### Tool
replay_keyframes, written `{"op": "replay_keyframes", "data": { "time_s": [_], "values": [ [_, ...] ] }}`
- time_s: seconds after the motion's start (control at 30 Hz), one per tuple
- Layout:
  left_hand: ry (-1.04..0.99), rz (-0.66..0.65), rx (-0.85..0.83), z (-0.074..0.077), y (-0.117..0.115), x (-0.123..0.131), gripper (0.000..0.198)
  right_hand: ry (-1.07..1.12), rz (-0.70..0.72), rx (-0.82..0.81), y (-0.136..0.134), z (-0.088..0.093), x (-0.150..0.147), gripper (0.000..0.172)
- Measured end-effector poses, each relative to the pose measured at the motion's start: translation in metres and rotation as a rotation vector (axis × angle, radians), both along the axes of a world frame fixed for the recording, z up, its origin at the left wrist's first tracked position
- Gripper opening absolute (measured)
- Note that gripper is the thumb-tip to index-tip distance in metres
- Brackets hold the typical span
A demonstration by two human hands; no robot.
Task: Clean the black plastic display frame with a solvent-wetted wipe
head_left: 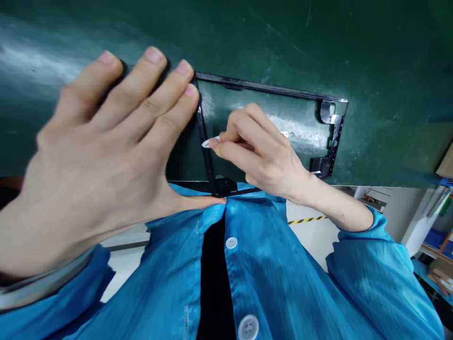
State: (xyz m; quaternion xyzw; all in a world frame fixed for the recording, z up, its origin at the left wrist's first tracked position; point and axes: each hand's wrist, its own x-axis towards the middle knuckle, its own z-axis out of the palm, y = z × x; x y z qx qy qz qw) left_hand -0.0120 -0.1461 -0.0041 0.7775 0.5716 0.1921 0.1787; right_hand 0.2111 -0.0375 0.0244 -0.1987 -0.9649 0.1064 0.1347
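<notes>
A thin black rectangular frame [272, 89] lies on the green table, its near edge reaching the table's front edge. My left hand [120, 123] is spread open at the frame's left end. Its fingertips touch the far left corner, and its thumb stretches to the near left corner. In my right hand [262, 148] is a slim white tool [206, 142] with a pointed tip, pinched between thumb and fingers. The tip rests at the frame's left bar; most of the tool is hidden by the hand. Black tabs [321, 166] stick inward at the frame's right end.
The green tabletop [389, 85] is shiny and scratched. Its front edge runs just before my blue jacket [283, 264]. Below lies a pale floor with yellow-black tape [307, 220]. A shelf with boxes [440, 243] stands at the lower right.
</notes>
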Motion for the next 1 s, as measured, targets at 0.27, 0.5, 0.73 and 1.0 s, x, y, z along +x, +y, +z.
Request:
{"op": "replay_keyframes", "data": {
  "time_s": [0.27, 0.5, 0.73, 1.0],
  "values": [
    [0.013, 0.008, 0.039, -0.0004, 0.0005, 0.0043, 0.101, -0.012, -0.005, 0.016, -0.0006, 0.0016, -0.0015, 0.050],
    [0.043, 0.019, 0.029, 0.0029, 0.0010, 0.0043, 0.102, 0.007, 0.001, -0.022, -0.0036, -0.0006, 0.0004, 0.045],
    [0.080, 0.023, 0.053, 0.0050, 0.0021, 0.0078, 0.096, -0.020, -0.034, -0.083, -0.0060, 0.0003, 0.0015, 0.047],
    [0.094, 0.011, 0.078, 0.0047, 0.0004, 0.0085, 0.102, 0.022, -0.014, -0.105, -0.0067, -0.0010, 0.0034, 0.046]
  ]
}}
